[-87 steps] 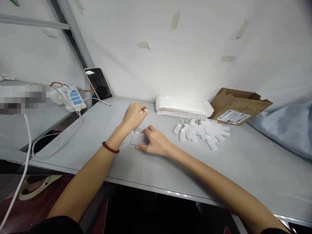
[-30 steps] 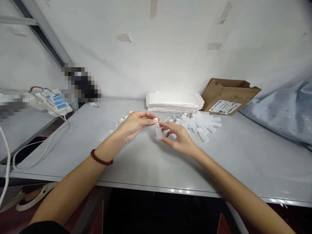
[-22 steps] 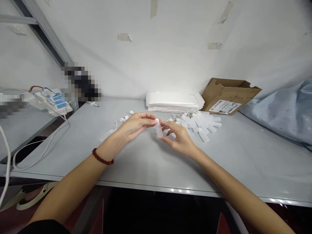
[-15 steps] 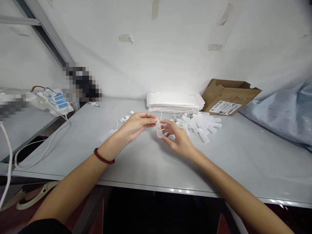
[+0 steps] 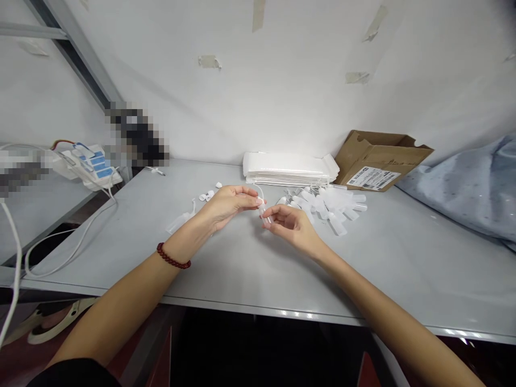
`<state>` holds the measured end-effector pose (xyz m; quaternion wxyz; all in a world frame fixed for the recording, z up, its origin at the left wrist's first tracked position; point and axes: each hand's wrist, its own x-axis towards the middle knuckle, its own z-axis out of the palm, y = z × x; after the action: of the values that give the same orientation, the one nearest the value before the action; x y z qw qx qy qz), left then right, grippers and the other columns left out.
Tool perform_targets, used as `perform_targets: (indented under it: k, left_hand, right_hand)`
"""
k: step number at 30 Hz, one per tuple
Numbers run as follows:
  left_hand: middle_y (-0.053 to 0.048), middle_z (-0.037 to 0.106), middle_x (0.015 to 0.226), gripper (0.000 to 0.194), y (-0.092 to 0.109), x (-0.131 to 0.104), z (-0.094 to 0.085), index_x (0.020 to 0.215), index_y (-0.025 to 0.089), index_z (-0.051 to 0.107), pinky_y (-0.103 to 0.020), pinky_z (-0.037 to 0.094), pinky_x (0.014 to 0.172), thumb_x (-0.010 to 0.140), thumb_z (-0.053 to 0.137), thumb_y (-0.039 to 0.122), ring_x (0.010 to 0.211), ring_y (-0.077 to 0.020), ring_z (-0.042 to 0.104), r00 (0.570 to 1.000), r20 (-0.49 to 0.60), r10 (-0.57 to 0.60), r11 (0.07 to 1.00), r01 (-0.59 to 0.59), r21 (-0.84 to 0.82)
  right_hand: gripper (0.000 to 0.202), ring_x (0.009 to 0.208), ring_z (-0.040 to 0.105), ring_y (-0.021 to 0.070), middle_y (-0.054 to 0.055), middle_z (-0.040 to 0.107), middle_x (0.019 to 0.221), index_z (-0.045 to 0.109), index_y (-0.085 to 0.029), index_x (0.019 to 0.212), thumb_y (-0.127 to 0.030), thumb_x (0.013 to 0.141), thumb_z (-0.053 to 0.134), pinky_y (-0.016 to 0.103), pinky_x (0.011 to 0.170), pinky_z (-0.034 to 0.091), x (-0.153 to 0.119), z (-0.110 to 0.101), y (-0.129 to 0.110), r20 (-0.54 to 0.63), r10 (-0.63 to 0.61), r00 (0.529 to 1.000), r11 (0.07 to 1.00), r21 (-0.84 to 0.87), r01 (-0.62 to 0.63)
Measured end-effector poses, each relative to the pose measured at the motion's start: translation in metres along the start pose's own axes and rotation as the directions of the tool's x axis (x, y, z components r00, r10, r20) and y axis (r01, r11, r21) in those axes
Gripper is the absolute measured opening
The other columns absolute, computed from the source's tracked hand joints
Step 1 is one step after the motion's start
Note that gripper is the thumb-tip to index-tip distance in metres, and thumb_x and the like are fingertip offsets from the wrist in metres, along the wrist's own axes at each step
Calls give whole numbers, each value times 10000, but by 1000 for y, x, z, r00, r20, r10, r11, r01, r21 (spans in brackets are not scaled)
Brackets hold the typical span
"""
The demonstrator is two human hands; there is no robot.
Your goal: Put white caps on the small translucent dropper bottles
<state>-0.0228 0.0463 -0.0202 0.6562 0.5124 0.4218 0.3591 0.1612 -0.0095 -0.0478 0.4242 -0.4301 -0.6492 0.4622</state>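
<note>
Grey, smooth worktop [image 5: 242, 269]: nearest is its front edge, with both bare forearms reaching in over it. Right hand [image 5: 296, 228]: grip nearly closed, thumb and fingertips pinching the lower end of a small, translucent white plastic bottle [image 5: 262, 209]. Left hand [image 5: 231, 207]: thumb and fingers closed at the bottle's upper end, by the white neck. Bottle is tilted, left of the worktop's centre and apparently just above the surface; a thin, curved white tube [image 5: 260, 188] rises behind the fingers. Judged light, with a thin wall that gives if squeezed and a slick, smooth surface; best hold is probably low on the body, with a second light pinch at the firmer neck. The thin tube looks flexible and likely to bend, so a poor place to grasp. Beyond the left forearm: a translucent plastic piece [image 5: 177, 221], partly hidden. Right of the hands: a loose pile of similar translucent pieces [image 5: 322, 207]. Farther back, toward the left: small white caps [image 5: 209, 194]. At the back edge: a stack of flat white cartons [image 5: 288, 167], beside an open brown cardboard box [image 5: 381, 161].
</note>
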Motion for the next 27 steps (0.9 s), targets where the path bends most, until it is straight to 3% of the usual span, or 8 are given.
perform_targets:
  k: [4, 9, 12, 18, 27]
  left_hand:
    - [-52, 716, 889, 234, -4, 0, 3, 833, 134, 688, -356, 460, 943, 655, 814, 217, 850, -153, 650, 999, 42, 16, 999, -14, -38]
    - [-57, 713, 880, 217, -3, 1, 3, 828, 136, 735, -365, 454, 954, 661, 817, 247, 879, -172, 651, 995, 93, 36, 999, -34, -20]
    - [-52, 711, 913, 184, -2, 1, 1, 788, 147, 752, -362, 442, 968, 648, 823, 244, 893, -170, 641, 993, 111, 31, 999, -29, -22]
    - [-22, 690, 916, 152, 0, 0, -1, 782, 186, 758, -349, 424, 938, 647, 816, 226, 907, -159, 601, 994, 96, 59, 996, -66, 66]
    - [-6, 669, 834, 184, 0, 3, -7, 837, 172, 740, -325, 435, 878, 671, 802, 222, 809, -128, 601, 974, 210, 83, 996, -89, 19]
  right_hand:
    - [288, 668, 624, 138, -1, 640, 713, 535, -182, 725, -329, 670, 777, 310, 683, 493, 3, 2, 1, -75, 132, 988, 979, 164, -118]
    - [350, 706, 696, 167, -23, 684, 731, 428, -222, 823, -307, 726, 753, 366, 776, 510, 0, 2, -3, -1, 132, 991, 921, 370, -122]
    - [381, 690, 695, 158, -32, 700, 755, 413, -241, 932, -286, 742, 741, 375, 778, 520, -2, 4, -5, -19, 119, 993, 921, 375, -104]
    - [354, 717, 678, 146, -6, 709, 775, 498, -219, 1031, -269, 754, 711, 330, 745, 514, -5, 9, -5, -100, 96, 990, 970, 232, -70]
    - [383, 675, 703, 178, 42, 739, 805, 551, -181, 994, -292, 700, 772, 391, 769, 544, -3, 4, -11, -31, 162, 986, 914, 381, -139]
